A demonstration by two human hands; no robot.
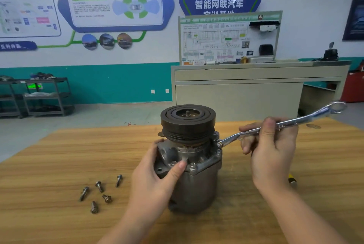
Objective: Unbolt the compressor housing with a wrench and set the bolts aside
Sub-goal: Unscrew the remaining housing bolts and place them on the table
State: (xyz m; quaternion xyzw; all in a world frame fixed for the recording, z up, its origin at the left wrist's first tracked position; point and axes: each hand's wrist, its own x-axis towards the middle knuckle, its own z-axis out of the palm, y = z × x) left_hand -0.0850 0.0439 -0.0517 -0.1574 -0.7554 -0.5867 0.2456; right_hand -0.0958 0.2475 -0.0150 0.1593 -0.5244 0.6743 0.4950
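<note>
Compressor (pixel 194 167): stands upright on the wooden table (pixel 59 155), pulley end up.
Wrench (pixel 279 126): long axis slants from the housing's right flange up to your right.
Right hand (pixel 272 145): your fingers curl around its mid-shaft.
Left hand (pixel 157 176): you grip the housing's left side.
Bolts (pixel 99 192): five lie loose left of it.

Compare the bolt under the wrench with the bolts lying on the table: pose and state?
The bolt under the wrench sits upright in the compressor flange; the five loose bolts lie on their sides on the table. Its shank is hidden; theirs are exposed. The wrench engages it; nothing touches them. All appear flanged hex-heads.
</note>
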